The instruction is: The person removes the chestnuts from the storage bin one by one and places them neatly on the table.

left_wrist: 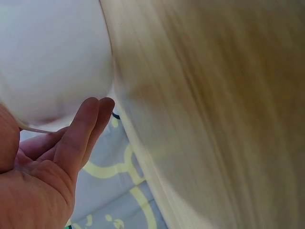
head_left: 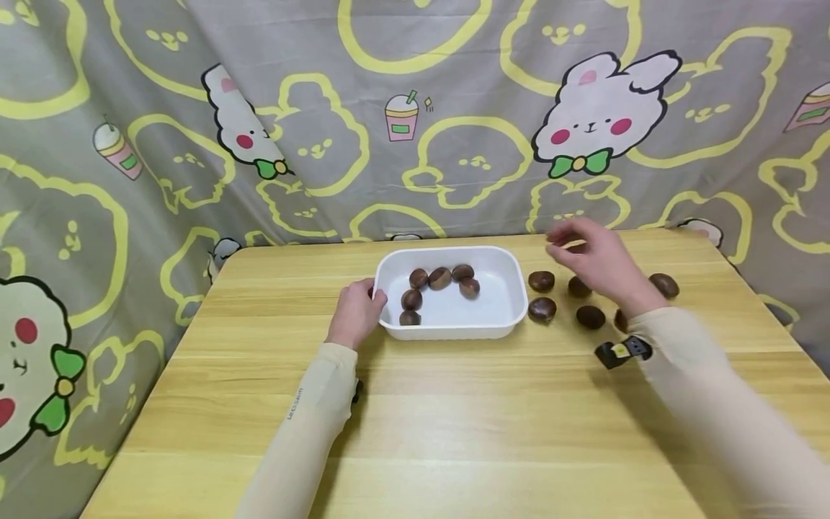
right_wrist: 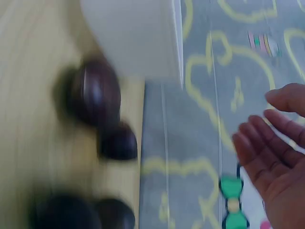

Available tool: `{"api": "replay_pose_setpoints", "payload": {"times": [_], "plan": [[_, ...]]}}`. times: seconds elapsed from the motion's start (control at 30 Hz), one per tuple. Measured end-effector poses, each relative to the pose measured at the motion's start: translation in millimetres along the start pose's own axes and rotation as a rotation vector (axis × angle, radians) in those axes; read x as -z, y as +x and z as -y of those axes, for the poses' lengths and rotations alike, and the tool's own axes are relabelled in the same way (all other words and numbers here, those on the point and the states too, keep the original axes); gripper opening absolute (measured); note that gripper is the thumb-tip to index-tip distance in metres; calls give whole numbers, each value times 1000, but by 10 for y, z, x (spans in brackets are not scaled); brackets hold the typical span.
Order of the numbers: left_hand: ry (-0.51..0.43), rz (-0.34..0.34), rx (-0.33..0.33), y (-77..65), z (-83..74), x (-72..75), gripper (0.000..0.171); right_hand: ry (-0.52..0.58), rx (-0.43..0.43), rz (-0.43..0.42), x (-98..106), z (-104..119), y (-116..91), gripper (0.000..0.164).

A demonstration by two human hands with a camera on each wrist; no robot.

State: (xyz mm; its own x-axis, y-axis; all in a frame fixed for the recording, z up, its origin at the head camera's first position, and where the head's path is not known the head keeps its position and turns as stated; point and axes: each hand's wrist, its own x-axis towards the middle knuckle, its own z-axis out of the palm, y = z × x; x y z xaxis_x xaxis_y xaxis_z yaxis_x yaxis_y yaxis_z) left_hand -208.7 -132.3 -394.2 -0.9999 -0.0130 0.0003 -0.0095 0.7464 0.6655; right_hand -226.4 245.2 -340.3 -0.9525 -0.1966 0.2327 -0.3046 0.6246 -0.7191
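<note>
Patterned curtain [head_left: 467,94] is hanging behind the wooden tabletop [head_left: 415,432], where a white tray [head_left: 454,332] is stretching lengthwise left to right. The left hand [head_left: 355,311] is gripping its left end; the empty right hand [head_left: 599,263], fingers loosely curved, is hovering nearer the loose chestnuts [head_left: 542,310] lying right of the tray.

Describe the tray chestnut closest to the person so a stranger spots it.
On the table, find the white tray the left hand grips. In its near left corner lies the chestnut, the only one inside partly hidden by the near wall.
</note>
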Motion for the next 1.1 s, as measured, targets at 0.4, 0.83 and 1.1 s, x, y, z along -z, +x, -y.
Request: {"api": "replay_pose_setpoints", "payload": {"times": [0.4, 0.83, 1.1], "plan": [[-5, -12, -4, -13, 44, -17, 31, 16, 14, 162, -782, 289, 263, 21], [1, -26, -20, 8, 22, -30, 28, -45, -72, 216, -1142, 278, 353, 26], [-2, -25, -13, 18, 35, -14, 30, -16, -169, 255, -1239, 270, 414, 26]]}}
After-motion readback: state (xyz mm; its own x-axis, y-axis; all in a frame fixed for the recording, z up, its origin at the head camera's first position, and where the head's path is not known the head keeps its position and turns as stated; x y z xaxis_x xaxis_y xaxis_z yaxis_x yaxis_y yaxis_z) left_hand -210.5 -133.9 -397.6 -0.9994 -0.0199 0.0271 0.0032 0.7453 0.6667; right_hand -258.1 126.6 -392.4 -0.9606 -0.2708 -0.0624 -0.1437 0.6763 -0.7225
